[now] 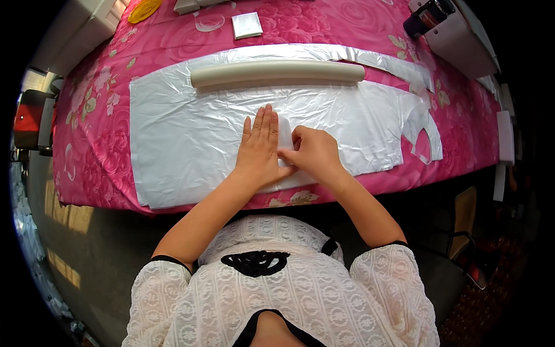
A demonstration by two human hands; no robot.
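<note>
Large silvery-white plastic bags [173,133] with cut-out handles at the right lie spread over the table. My left hand [260,147] rests flat on them, its fingers stretched out and pointing away from me. Right beside it, my right hand [315,150] is closed, thumb and fingers pinching the edge of a small white folded piece [285,132]. That piece lies partly hidden between the two hands; it looks like thin folded plastic. Beyond my hands, a long cream roller or tube [277,72] lies across the bags from left to right.
A pink flowered cloth [98,168] covers the table. At the far side lie a white folded square packet [247,25] and a yellow object [144,10]. White boxes stand at both far corners, with a dark cup [428,18] by the right one. A chair [462,222] stands right.
</note>
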